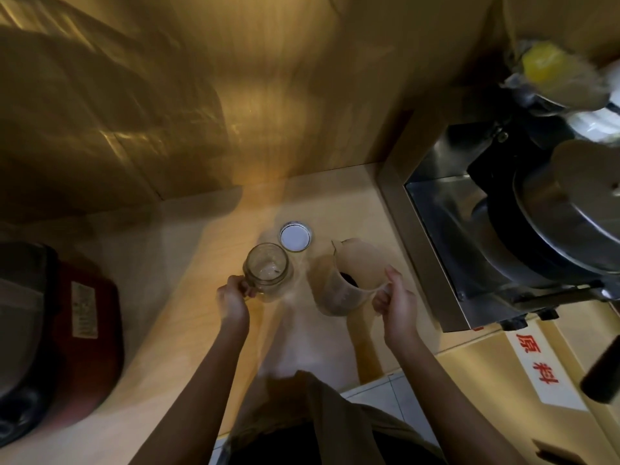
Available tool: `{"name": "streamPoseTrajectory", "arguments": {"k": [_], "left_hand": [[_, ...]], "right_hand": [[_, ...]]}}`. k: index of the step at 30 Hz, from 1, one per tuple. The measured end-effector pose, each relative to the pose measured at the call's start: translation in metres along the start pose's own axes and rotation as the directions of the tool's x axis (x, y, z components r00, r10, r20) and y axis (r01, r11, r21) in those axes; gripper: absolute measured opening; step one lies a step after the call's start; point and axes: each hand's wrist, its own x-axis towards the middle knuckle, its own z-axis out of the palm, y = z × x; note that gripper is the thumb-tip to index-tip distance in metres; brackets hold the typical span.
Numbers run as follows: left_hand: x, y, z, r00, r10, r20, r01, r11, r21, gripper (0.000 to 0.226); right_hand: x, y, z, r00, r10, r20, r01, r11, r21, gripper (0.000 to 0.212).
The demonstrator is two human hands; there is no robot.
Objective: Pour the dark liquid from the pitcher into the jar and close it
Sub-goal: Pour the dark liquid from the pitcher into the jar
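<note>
A clear glass jar (267, 270) with a side handle stands open on the wooden counter (174, 347); my left hand (232, 298) grips that handle. To its right stands a translucent pitcher (349, 278) with dark liquid low inside, spout pointing away from me. My right hand (396, 298) is closed around the pitcher's handle. The jar's lid (295, 236) lies upside down on the counter just behind both, its white inner face up.
A red and black appliance (57, 333) sits at the left counter edge. A steel machine (523, 229) with a round metal lid fills the right side. A white label with red characters (540, 367) is on the lower counter at right.
</note>
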Motion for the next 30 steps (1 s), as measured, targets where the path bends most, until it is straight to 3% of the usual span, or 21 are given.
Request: {"name": "streamPoseTrajectory", "arguments": {"k": [8,11,14,17,22,26,30], "left_hand": [[0.007,0.018,-0.007,0.993,-0.023,0.113,0.019,0.999,0.042,0.033],[0.003,0.043,-0.004,0.987,0.035,0.16,-0.053,0.992,0.115,0.036],[-0.004,0.069,-0.001,0.979,0.108,0.176,-0.139,0.974,0.176,0.038],[-0.01,0.094,-0.003,0.96,0.15,0.235,-0.205,0.951,0.232,0.034],[-0.033,0.134,-0.006,0.914,0.162,0.372,-0.244,0.952,0.184,0.041],[-0.052,0.151,-0.008,0.904,0.206,0.374,-0.286,0.943,0.172,0.04],[-0.063,0.157,-0.011,0.899,0.244,0.363,-0.337,0.915,0.221,0.043]], "right_hand": [[-0.011,-0.037,-0.003,0.946,-0.323,-0.012,0.319,0.94,-0.116,0.05],[-0.006,-0.053,-0.004,0.881,-0.469,0.062,0.473,0.868,-0.149,0.059],[0.0,-0.076,-0.001,0.832,-0.544,0.104,0.554,0.82,-0.141,0.053],[0.002,-0.101,0.005,0.784,-0.6,0.16,0.621,0.767,-0.164,0.051],[0.006,-0.151,0.02,0.691,-0.653,0.31,0.72,0.66,-0.213,0.051],[0.005,-0.193,0.034,0.604,-0.682,0.412,0.789,0.582,-0.196,0.056],[-0.002,-0.222,0.054,0.47,-0.695,0.544,0.881,0.402,-0.248,0.057]]}}
